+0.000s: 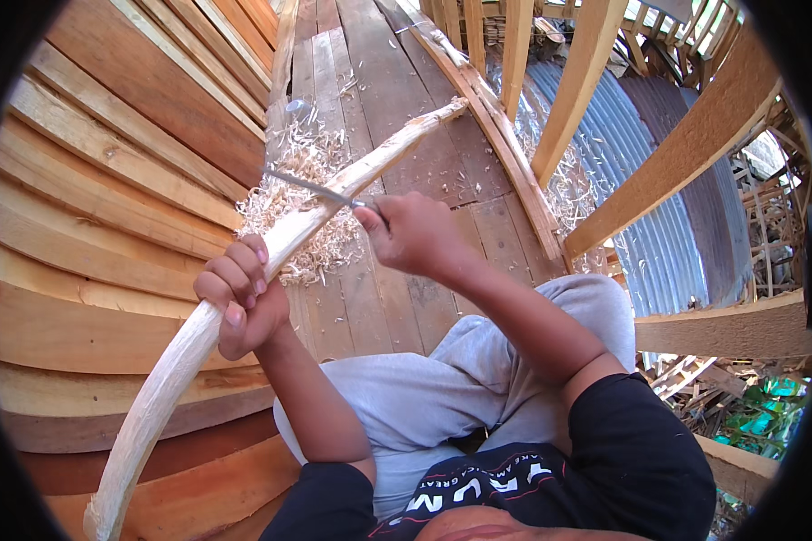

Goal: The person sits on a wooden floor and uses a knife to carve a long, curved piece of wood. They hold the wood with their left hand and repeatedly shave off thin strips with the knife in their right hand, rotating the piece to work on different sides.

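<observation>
A long, pale, peeled wooden pole runs slantwise from the lower left up to the far right. My left hand is wrapped round its middle. In my right hand is a knife, its handle mostly hidden in my fist. The blade lies across the top of the pole, a little beyond my left hand, and its tip points left. Where the blade meets the wood, a touch or a small gap is hard to tell. Curled wood shavings lie heaped on the floor under the pole.
Stacked planks make a wall at my left. Under me is a plank floor. A low wooden rail with upright posts borders the right side, with corrugated metal sheets beyond. A small clear cup-like thing stands by the shavings.
</observation>
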Demonstrator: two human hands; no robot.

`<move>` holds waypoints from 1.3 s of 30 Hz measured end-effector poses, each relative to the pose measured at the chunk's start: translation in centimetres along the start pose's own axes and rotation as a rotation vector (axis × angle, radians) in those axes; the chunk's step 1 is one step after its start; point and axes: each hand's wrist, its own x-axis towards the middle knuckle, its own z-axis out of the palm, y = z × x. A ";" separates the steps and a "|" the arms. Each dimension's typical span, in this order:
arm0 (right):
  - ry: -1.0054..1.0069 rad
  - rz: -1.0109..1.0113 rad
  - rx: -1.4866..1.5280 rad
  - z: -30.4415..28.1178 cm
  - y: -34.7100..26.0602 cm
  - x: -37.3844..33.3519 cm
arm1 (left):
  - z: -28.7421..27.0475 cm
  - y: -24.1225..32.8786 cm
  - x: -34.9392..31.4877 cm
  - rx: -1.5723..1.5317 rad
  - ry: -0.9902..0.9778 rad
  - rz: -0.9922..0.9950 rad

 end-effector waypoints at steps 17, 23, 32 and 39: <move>0.026 0.103 -0.050 -0.2 0.9 0.7 | 1.0 -2.7 0.0 0.064 0.143 0.006; 0.020 -0.029 -0.082 0.2 1.9 1.1 | 1.3 -2.6 -0.2 0.084 0.250 -0.003; 0.040 0.006 -0.088 -0.1 1.4 0.9 | 2.1 -3.0 -0.1 0.100 0.161 0.000; 0.082 -0.064 -0.061 0.1 -0.1 -0.1 | 1.6 -2.6 -0.1 0.086 0.130 0.021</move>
